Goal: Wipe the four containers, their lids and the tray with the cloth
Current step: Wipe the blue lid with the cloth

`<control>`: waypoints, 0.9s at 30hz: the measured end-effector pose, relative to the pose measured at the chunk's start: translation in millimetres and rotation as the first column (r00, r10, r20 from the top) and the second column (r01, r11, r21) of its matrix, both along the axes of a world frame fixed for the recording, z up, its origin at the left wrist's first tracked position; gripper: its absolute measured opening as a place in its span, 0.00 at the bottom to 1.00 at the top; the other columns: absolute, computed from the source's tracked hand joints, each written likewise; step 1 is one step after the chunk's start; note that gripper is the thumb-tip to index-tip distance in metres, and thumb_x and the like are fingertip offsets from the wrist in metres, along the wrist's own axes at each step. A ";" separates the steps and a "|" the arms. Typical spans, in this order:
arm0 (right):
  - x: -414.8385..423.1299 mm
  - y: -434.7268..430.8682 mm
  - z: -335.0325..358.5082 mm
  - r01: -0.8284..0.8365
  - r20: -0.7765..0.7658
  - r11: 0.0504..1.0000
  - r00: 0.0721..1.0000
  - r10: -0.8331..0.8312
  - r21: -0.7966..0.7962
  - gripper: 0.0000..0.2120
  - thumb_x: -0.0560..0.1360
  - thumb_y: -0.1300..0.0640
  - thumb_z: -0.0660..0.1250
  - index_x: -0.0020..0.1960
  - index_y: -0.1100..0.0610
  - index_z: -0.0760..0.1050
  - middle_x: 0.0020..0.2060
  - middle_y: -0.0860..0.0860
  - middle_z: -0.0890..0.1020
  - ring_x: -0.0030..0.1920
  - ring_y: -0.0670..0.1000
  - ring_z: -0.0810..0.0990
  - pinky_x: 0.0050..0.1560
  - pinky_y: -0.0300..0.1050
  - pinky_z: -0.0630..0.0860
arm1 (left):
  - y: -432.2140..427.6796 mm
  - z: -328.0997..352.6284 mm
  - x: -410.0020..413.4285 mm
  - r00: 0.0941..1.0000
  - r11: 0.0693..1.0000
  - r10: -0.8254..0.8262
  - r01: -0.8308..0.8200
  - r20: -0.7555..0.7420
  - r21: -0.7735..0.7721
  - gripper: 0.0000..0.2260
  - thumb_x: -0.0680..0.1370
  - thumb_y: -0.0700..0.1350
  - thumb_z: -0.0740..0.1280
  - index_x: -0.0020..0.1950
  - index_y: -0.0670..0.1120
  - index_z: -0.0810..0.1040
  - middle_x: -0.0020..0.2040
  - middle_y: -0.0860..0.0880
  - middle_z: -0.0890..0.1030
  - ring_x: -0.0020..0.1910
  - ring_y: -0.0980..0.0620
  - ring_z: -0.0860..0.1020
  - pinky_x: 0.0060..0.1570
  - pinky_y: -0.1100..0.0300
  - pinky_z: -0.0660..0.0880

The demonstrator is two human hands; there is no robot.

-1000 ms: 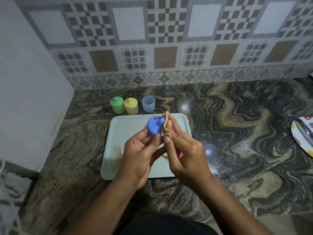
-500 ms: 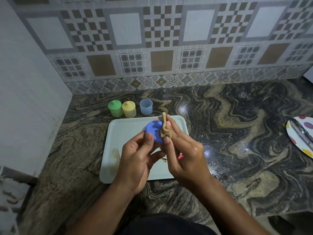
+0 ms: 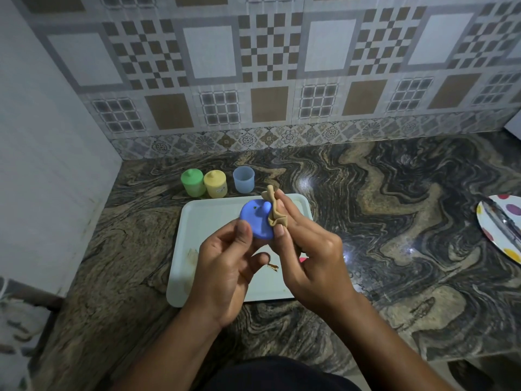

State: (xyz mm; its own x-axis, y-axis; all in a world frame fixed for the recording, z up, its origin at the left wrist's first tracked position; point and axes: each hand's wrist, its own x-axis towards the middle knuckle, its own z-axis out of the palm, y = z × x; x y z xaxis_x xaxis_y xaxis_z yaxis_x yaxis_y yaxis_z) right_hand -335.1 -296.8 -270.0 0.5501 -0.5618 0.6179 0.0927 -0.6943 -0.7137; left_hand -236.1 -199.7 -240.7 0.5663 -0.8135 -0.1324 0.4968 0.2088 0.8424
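My left hand (image 3: 225,266) holds a blue lid (image 3: 256,222) by its lower edge, above the pale tray (image 3: 208,221). My right hand (image 3: 307,258) pinches a folded tan cloth (image 3: 275,211) against the lid's right side, by its knob. Behind the tray stand a green container (image 3: 193,182) and a yellow container (image 3: 215,184), both with lids on, and an open blue container (image 3: 244,179). A bit of pink object (image 3: 303,259) shows under my right hand. Brown stains (image 3: 273,266) mark the tray.
The marbled stone counter (image 3: 394,221) runs to a tiled wall at the back and a plain wall on the left. A white plate with coloured dots (image 3: 501,230) lies at the right edge.
The cloth has shifted slightly along the blue lid's right side, and the lid has turned a little in my left hand. Both hands stay over the tray.
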 end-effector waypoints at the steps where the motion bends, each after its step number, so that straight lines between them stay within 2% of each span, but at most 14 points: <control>1: -0.3 0.0 -0.1 -0.002 -0.001 1.000 1.000 0.002 0.002 0.16 0.81 0.67 0.62 0.68 0.69 0.77 0.69 0.60 0.77 0.75 0.53 0.72 0.70 0.54 0.76 | -0.3 0.4 0.2 1.000 1.000 0.006 -0.006 -0.027 0.009 0.13 0.77 0.47 0.63 0.52 0.45 0.86 0.52 0.44 0.85 0.45 0.54 0.83 0.31 0.64 0.75; 3: -0.2 0.4 -2.1 0.001 -0.006 1.000 1.000 -0.001 0.021 0.16 0.81 0.67 0.62 0.67 0.68 0.77 0.69 0.60 0.77 0.75 0.52 0.72 0.70 0.54 0.75 | -1.5 -0.1 0.6 0.999 0.999 0.017 -0.015 -0.050 0.032 0.15 0.77 0.50 0.62 0.52 0.46 0.86 0.52 0.45 0.86 0.45 0.54 0.84 0.34 0.63 0.77; 6: 0.9 3.0 -5.9 0.016 -0.027 1.000 1.000 -0.015 0.025 0.17 0.82 0.64 0.62 0.68 0.69 0.76 0.71 0.62 0.75 0.75 0.52 0.71 0.71 0.53 0.74 | -1.4 -0.4 -0.5 0.999 0.999 0.024 -0.023 -0.032 0.027 0.19 0.81 0.51 0.58 0.61 0.41 0.81 0.61 0.41 0.82 0.60 0.47 0.81 0.54 0.53 0.80; 7: 1.3 3.8 -6.1 0.025 -0.034 1.000 0.999 -0.024 0.008 0.17 0.82 0.64 0.62 0.68 0.69 0.76 0.71 0.62 0.75 0.75 0.52 0.71 0.71 0.52 0.74 | -0.8 -2.2 -1.0 1.000 1.000 0.013 -0.013 -0.008 0.017 0.18 0.81 0.49 0.58 0.63 0.40 0.79 0.63 0.41 0.81 0.61 0.46 0.80 0.55 0.53 0.79; 8: 1.6 4.0 -5.8 0.028 -0.038 1.000 0.999 -0.029 -0.008 0.18 0.82 0.63 0.62 0.69 0.69 0.75 0.71 0.62 0.75 0.76 0.53 0.71 0.72 0.51 0.74 | -0.2 -3.2 -1.2 1.000 1.000 0.006 -0.006 0.012 0.011 0.16 0.81 0.47 0.59 0.63 0.40 0.79 0.62 0.41 0.81 0.60 0.47 0.81 0.53 0.55 0.80; 10: 1.8 3.2 -4.4 0.020 -0.036 1.000 0.999 -0.020 -0.008 0.18 0.82 0.62 0.61 0.69 0.69 0.75 0.71 0.61 0.75 0.75 0.52 0.71 0.71 0.52 0.74 | 0.8 -1.8 0.2 1.000 0.999 0.030 -0.030 0.004 0.032 0.14 0.79 0.46 0.63 0.59 0.42 0.82 0.56 0.43 0.84 0.50 0.52 0.83 0.39 0.62 0.78; 13: 1.1 1.5 -4.0 -0.006 -0.026 0.999 1.000 0.007 0.037 0.17 0.82 0.62 0.61 0.68 0.67 0.77 0.70 0.61 0.77 0.75 0.53 0.71 0.71 0.54 0.75 | 0.2 1.4 1.0 0.999 0.998 0.028 -0.027 -0.016 0.052 0.14 0.76 0.51 0.64 0.49 0.45 0.86 0.50 0.44 0.86 0.42 0.54 0.83 0.25 0.66 0.69; 15: 1.4 1.8 -4.8 -0.003 -0.027 0.999 1.000 0.004 0.044 0.17 0.82 0.61 0.61 0.68 0.67 0.77 0.70 0.61 0.77 0.75 0.53 0.71 0.71 0.55 0.74 | -1.2 1.6 1.9 0.999 0.997 0.034 -0.033 -0.017 0.075 0.17 0.76 0.53 0.62 0.50 0.45 0.86 0.51 0.43 0.86 0.44 0.53 0.84 0.28 0.66 0.72; 18: 2.4 1.7 -5.9 0.007 -0.030 0.999 1.000 -0.005 0.048 0.18 0.82 0.61 0.61 0.68 0.68 0.77 0.70 0.62 0.76 0.75 0.52 0.71 0.71 0.54 0.74 | -0.6 -0.1 -0.5 1.000 0.997 0.014 -0.013 -0.006 0.073 0.18 0.79 0.51 0.60 0.59 0.42 0.82 0.58 0.42 0.83 0.56 0.49 0.83 0.47 0.60 0.80; 19: 2.3 1.0 -5.6 0.007 -0.029 0.999 1.000 -0.006 0.047 0.18 0.82 0.61 0.61 0.67 0.68 0.77 0.70 0.61 0.77 0.75 0.52 0.71 0.71 0.54 0.74 | 0.6 -1.4 -1.2 1.000 0.998 0.002 -0.002 0.001 0.069 0.17 0.79 0.48 0.61 0.61 0.42 0.81 0.60 0.42 0.83 0.58 0.48 0.82 0.49 0.59 0.80; 21: 1.7 -0.7 -4.2 -0.006 -0.024 0.999 1.000 0.007 0.054 0.17 0.82 0.61 0.61 0.67 0.68 0.78 0.69 0.61 0.78 0.75 0.52 0.72 0.70 0.55 0.75 | 2.5 -2.6 -1.1 1.000 0.998 0.000 0.000 -0.010 0.061 0.14 0.77 0.45 0.63 0.59 0.43 0.83 0.57 0.44 0.84 0.52 0.52 0.83 0.39 0.63 0.78; 24: 0.6 0.8 -1.6 -0.017 -0.011 0.998 1.000 0.017 0.061 0.16 0.82 0.62 0.61 0.65 0.68 0.79 0.68 0.61 0.78 0.75 0.51 0.72 0.69 0.56 0.76 | 1.7 -2.4 -0.2 0.999 0.999 -0.003 0.004 -0.042 0.036 0.14 0.76 0.50 0.63 0.50 0.44 0.85 0.46 0.47 0.86 0.38 0.57 0.81 0.25 0.66 0.67; 25: 0.8 2.3 -1.6 -0.018 -0.009 0.998 1.000 0.018 0.058 0.16 0.82 0.62 0.61 0.65 0.68 0.79 0.68 0.61 0.78 0.75 0.51 0.72 0.69 0.57 0.75 | 0.3 -1.5 0.2 0.999 0.999 0.004 -0.002 -0.037 0.042 0.16 0.77 0.52 0.62 0.50 0.44 0.85 0.45 0.47 0.86 0.37 0.57 0.81 0.26 0.66 0.67; 27: 1.9 5.4 -2.9 -0.016 -0.012 0.998 1.000 0.016 0.059 0.16 0.82 0.62 0.61 0.65 0.68 0.79 0.69 0.61 0.77 0.75 0.51 0.72 0.70 0.58 0.74 | -2.5 -0.3 1.7 0.999 0.998 0.032 -0.030 -0.030 0.049 0.20 0.79 0.55 0.59 0.56 0.42 0.83 0.52 0.44 0.85 0.47 0.54 0.84 0.35 0.64 0.77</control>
State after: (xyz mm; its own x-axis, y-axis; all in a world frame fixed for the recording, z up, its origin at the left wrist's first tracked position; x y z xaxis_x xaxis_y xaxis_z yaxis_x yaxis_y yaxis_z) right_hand -333.2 -291.4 -272.8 0.5667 -0.5881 0.5770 0.0945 -0.6493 -0.7546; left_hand -234.4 -202.2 -241.0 0.5862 -0.7878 -0.1889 0.5162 0.1835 0.8366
